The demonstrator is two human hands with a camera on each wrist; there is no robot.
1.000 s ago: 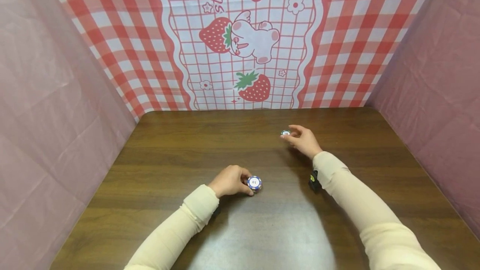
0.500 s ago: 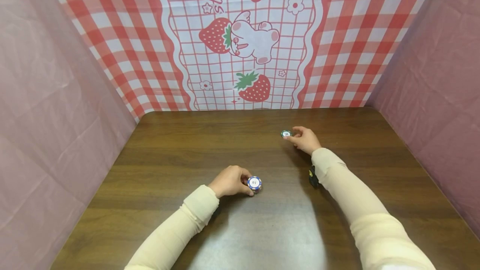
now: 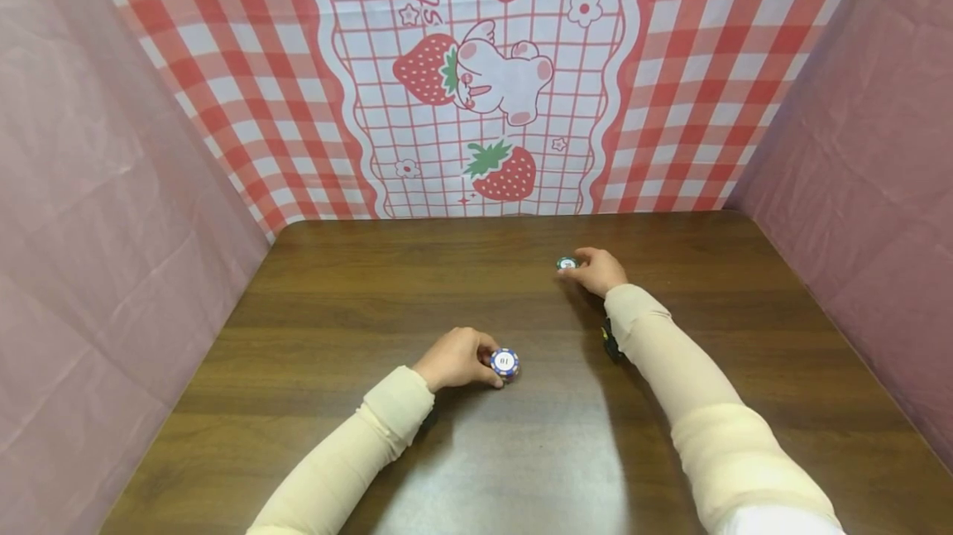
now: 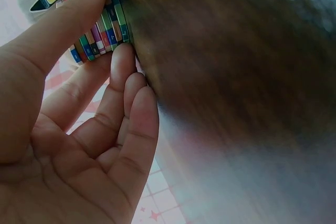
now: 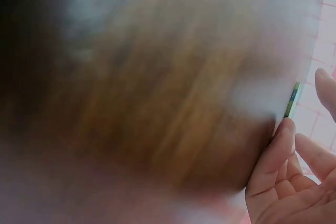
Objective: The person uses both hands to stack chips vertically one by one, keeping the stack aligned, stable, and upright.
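Near the middle of the table (image 3: 335, 336) stands a stack of poker chips with a blue-and-white chip (image 3: 504, 362) marked 10 on top. My left hand (image 3: 457, 357) grips that stack from its left side, thumb in front and fingers behind. In the left wrist view several coloured edges of the chip stack (image 4: 105, 27) show between thumb and fingers. Farther back lies a single green-and-white poker chip (image 3: 567, 264), flat. My right hand (image 3: 600, 272) is around it. A fingertip touches the green chip (image 5: 292, 99) in the right wrist view, while the thumb (image 5: 326, 88) stays apart from it.
A red-and-white checked strawberry cloth (image 3: 506, 80) hangs behind the table's far edge. Pink curtains (image 3: 112, 188) close in both sides. Both forearms wear cream sleeves, with a dark wrist device (image 3: 610, 342) under the right one.
My right hand drew slightly back from the green chip, then closed in on it again. The chip's face has turned, and the right forearm has swung left. My left hand has stayed still.
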